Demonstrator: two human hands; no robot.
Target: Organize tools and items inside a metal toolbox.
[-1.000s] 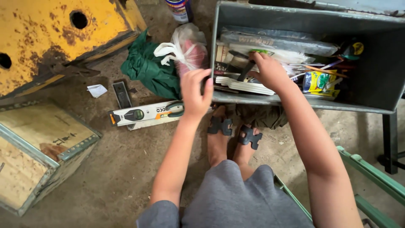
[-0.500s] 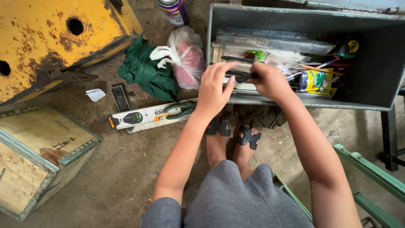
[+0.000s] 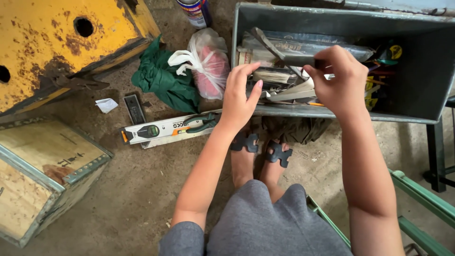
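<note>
As I sit before the grey toolbox (image 3: 417, 114), my right hand (image 3: 339, 83) pinches a dark tool (image 3: 272, 45) inside it; my left hand (image 3: 239, 97), fingers loosely extended and empty, rests at its near rim.

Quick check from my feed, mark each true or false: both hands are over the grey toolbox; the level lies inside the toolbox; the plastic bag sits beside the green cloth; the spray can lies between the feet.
1. Both hands, left hand and right hand, are at the toolbox. True.
2. The level lies inside the toolbox. False: it lies on the floor, left of it.
3. The plastic bag sits beside the green cloth. True.
4. The spray can lies between the feet. False: it is at the top edge, beyond the bag.
</note>
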